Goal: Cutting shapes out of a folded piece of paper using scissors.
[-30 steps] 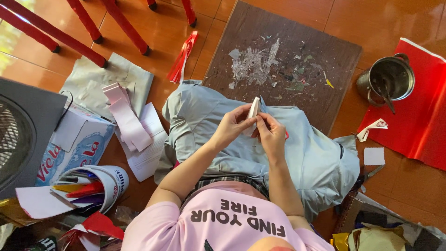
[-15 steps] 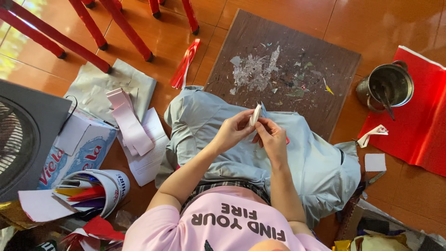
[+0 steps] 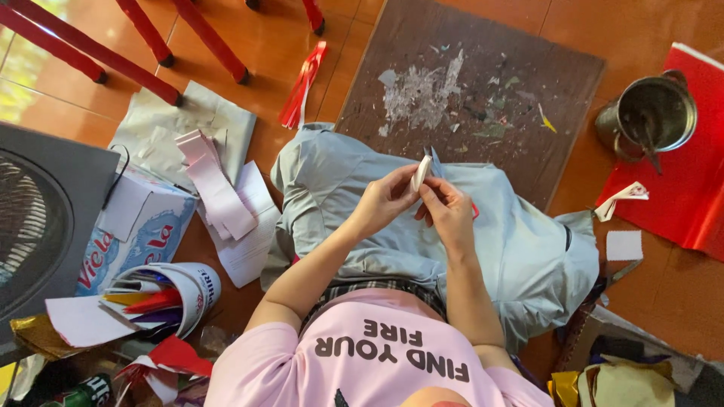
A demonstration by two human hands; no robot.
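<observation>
Change: since the earlier pictures the two hands have stayed together over the lap, and the white paper strip (image 3: pixel 421 172) has barely shifted between them.
Left hand (image 3: pixel 386 199): fingers pinched on the lower part of the strip.
Right hand (image 3: pixel 448 209): fingertips closed on the same strip from the other side, touching the left hand.
Strip: held upright above the grey cloth (image 3: pixel 520 249), just short of the brown board (image 3: pixel 483 98).
Floor (image 3: pixel 286 45): glossy orange tiles; the person sits on it.
Board: dark, smeared with dried white paste and paper scraps, beyond the cloth.
Left of the board: red ribbon strips (image 3: pixel 303 83), pink paper strips (image 3: pixel 215 185), a tipped cup of coloured sheets (image 3: pixel 177 298), and a dark fan (image 3: pixel 34 218) furthest out.
Right of the board: metal pot (image 3: pixel 652 113) on red foil paper (image 3: pixel 697 181).
Beyond the board's left end: red chair legs (image 3: pixel 143 45).
</observation>
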